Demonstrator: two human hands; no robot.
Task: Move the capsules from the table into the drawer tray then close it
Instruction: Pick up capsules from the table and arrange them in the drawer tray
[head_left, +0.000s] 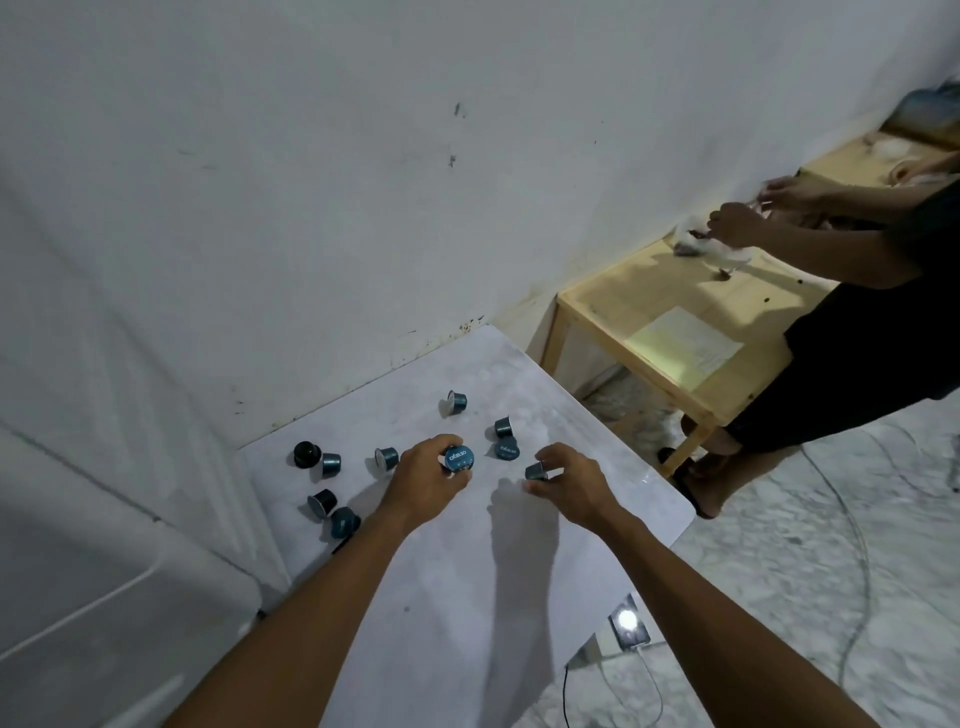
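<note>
Capsules (387, 458) lie scattered mid-table (467, 597), both hands (426, 480) gripping one.

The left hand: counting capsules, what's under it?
The left hand grips one blue-lidded capsule; the white table lies below. Anything deeper in the palm is hidden.

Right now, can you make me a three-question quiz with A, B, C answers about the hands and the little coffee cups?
1. Where is the wooden table? A) right of the white table B) left of it C) on top of it
2. What colour is the lid of the printed capsule in the left hand? A) red B) blue C) yellow
3. What is the right hand doing? A) lying flat B) pointing C) pinching a dark capsule

Answers: 1 A, it stands past the white table's right edge. 2 B, the lid faces the camera. 3 C, fingertips close around it.
</note>
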